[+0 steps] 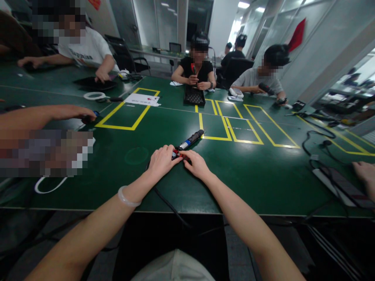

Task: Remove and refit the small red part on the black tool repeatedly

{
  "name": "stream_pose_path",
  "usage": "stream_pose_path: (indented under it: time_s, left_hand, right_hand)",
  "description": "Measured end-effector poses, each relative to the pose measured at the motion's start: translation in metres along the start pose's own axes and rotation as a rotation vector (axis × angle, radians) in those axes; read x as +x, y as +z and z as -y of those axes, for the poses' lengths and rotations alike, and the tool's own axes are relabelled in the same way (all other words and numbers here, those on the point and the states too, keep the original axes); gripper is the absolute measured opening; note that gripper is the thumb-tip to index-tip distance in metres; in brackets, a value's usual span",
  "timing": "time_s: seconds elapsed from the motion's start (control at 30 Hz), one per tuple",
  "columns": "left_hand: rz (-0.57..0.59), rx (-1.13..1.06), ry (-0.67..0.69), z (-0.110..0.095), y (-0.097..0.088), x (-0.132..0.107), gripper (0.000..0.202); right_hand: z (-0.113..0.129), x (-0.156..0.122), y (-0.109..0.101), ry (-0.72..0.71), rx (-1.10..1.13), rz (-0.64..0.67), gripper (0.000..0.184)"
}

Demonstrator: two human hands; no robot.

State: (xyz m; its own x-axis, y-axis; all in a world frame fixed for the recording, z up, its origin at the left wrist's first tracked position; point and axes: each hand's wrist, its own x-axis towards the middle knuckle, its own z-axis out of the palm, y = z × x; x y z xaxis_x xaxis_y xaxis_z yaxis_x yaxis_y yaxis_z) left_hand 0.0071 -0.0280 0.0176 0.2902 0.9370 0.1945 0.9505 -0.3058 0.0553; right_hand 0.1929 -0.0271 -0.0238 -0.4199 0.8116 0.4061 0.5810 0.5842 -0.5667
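In the middle of the green table [278, 183], my left hand [161, 160] is closed around the rear part of a slim stick-shaped tool [187, 143], which looks like an electric screwdriver. Its body is silver, blue and black, and its dark end points away to the right. My right hand [197, 163] pinches at the red part of the tool, close beside my left fingers; what lies between the fingertips is partly hidden. A black cable [168, 203] runs from beneath my left hand over the table's front edge. A pale band circles my left wrist.
Yellow tape rectangles [216, 138] mark the table. Across from me a person holds a red-and-black item over a black tray [193, 96]. A paper sheet [142, 99] lies left of it. Other people sit at both sides; a phone-like device [345, 185] and cables lie right.
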Motion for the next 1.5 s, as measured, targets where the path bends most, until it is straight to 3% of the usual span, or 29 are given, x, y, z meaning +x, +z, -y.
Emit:
stream_pose_path:
  time_s: [0.27, 0.43, 0.63, 0.87, 1.13, 1.3, 1.5]
  left_hand:
    - [-0.011, 0.041, 0.003, 0.016, 0.000, 0.005, 0.045]
    - [0.033, 0.037, -0.116, 0.037, -0.001, 0.013, 0.052]
    - [0.024, 0.048, -0.307, 0.077, -0.005, 0.028, 0.059]
    - [-0.070, 0.073, -0.476, 0.126, 0.006, 0.045, 0.064]
    - [-0.120, 0.051, -0.602, 0.171, 0.005, 0.050, 0.072]
    - [-0.164, 0.053, -0.657, 0.177, 0.000, 0.045, 0.073]
    - [-0.246, 0.086, -0.517, 0.168, -0.001, 0.041, 0.060]
  right_hand:
    - [-0.003, -0.004, -0.009, 0.053, 0.072, -0.008, 0.045]
    - [-0.006, -0.005, -0.011, 0.081, 0.111, -0.024, 0.044]
    - [-0.008, -0.005, -0.010, 0.073, 0.120, -0.026, 0.043]
    - [-0.008, -0.004, -0.011, 0.070, 0.107, 0.004, 0.040]
    - [-0.007, -0.005, -0.013, 0.081, 0.108, 0.022, 0.040]
    - [-0.006, -0.005, -0.013, 0.095, 0.113, 0.026, 0.040]
    - [-0.005, -0.004, -0.013, 0.088, 0.107, 0.030, 0.040]
